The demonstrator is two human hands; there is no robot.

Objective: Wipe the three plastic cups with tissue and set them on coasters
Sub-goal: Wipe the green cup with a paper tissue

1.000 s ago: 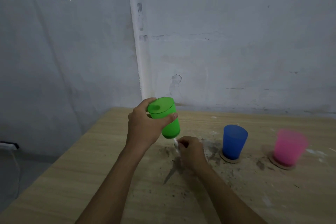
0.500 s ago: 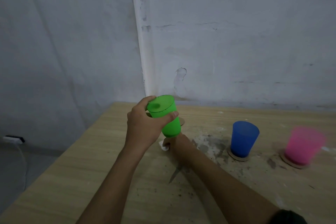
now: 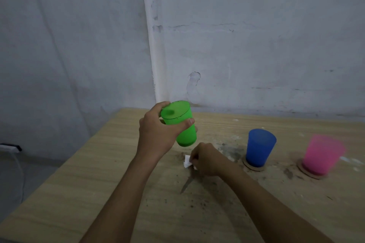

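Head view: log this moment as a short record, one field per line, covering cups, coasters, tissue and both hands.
green cup: held off the table, tilted, in the left hand
blue cup: upright on a coaster
pink cup: on a coaster, blurred
third coaster: mostly hidden behind the green cup
tissue: small white wad pinched by the right hand, low over the table
cups on coasters: two of three
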